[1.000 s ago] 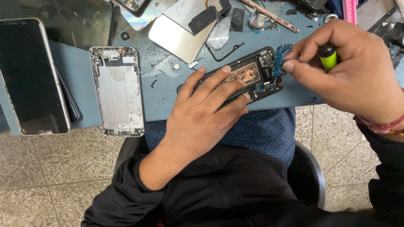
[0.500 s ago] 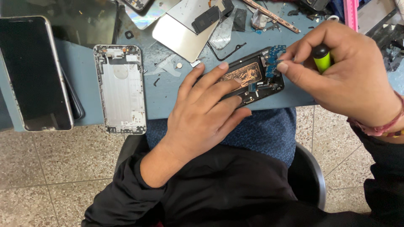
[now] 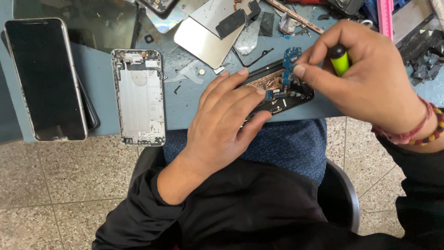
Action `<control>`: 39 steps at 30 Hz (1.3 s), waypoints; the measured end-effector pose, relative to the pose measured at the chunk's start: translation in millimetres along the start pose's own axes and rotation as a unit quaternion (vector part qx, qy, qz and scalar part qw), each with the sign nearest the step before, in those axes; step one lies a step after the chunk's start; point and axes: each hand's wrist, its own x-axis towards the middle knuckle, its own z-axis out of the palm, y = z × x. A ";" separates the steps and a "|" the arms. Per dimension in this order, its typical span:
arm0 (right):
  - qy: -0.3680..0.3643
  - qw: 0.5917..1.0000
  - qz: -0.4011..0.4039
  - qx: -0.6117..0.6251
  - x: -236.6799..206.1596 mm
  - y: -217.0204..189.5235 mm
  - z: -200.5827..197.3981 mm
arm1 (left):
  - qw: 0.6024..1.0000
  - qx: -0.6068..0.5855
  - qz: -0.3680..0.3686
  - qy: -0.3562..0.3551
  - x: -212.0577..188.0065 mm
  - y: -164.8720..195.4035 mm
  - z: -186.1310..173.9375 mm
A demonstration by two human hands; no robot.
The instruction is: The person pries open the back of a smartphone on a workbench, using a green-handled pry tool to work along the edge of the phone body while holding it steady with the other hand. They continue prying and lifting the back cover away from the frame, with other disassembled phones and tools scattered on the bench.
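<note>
L hand [image 3: 226, 125]: fingers spread flat, pressing opened black phone [image 3: 282, 90] at desk edge. R hand [image 3: 365, 78]: fingers pinched on green-handled screwdriver [image 3: 340, 60], fingertips touching blue circuit part [image 3: 290, 62] just above phone. Silver rear housing [image 3: 138, 97] left of L fingers.

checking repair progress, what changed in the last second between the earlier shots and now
The right hand, gripping the green-handled screwdriver, has lifted the small blue circuit piece slightly up from the opened black phone. The left hand still presses that phone down. The silver phone back shell and black-screened phone stayed put.
</note>
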 end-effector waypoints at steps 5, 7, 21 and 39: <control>0.008 0.999 0.030 -0.042 11.0 -0.1 1.6 | 1.000 0.004 0.002 0.001 1.5 1.4 -0.1; 0.010 0.998 0.015 -0.065 13.7 -3.6 2.4 | 1.000 0.008 0.002 -0.004 1.9 1.7 -1.9; 0.025 0.989 0.004 0.146 -34.5 49.0 -37.0 | 0.999 0.031 0.023 -0.014 3.2 2.5 -1.4; -0.112 0.959 -0.031 -0.259 -23.4 -6.5 -16.1 | 0.998 0.051 0.036 -0.023 4.5 2.9 -1.9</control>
